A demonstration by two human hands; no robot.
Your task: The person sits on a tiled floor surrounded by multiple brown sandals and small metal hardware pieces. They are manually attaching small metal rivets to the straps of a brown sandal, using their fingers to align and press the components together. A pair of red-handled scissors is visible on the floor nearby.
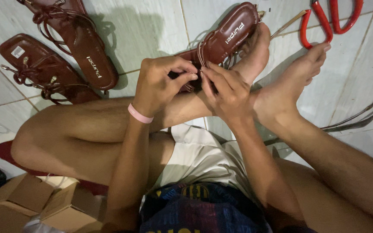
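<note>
Nearest the camera, at the lower left, open cardboard boxes (44,203) are cut off by the frame edge, and the person's dark printed shirt (203,209) and pale shorts (201,155) fill the lower centre. The person sits on a pale tiled floor (152,30) with legs crossed. Above the legs, both hands meet at the heel end of a dark red-brown sandal (225,36), which rests against the sole of one bare foot (253,54) and tilts up toward the upper right. The left hand (158,84), with a pink wristband (140,114) on its wrist, is closed with fingertips pinching the sandal's thin straps. The right hand (225,92) is likewise closed in a pinch on the same strap area, its fingertips touching those of the left. The exact strap or fastening held is hidden behind the fingers and cannot be made out. Farther away at the upper left, two matching sandals (61,56) lie on the tiles, one partly cut off at the top. At the upper right, red-handled pliers (331,19) lie partly out of frame, and dark loose straps (359,116) trail along the right edge.
</note>
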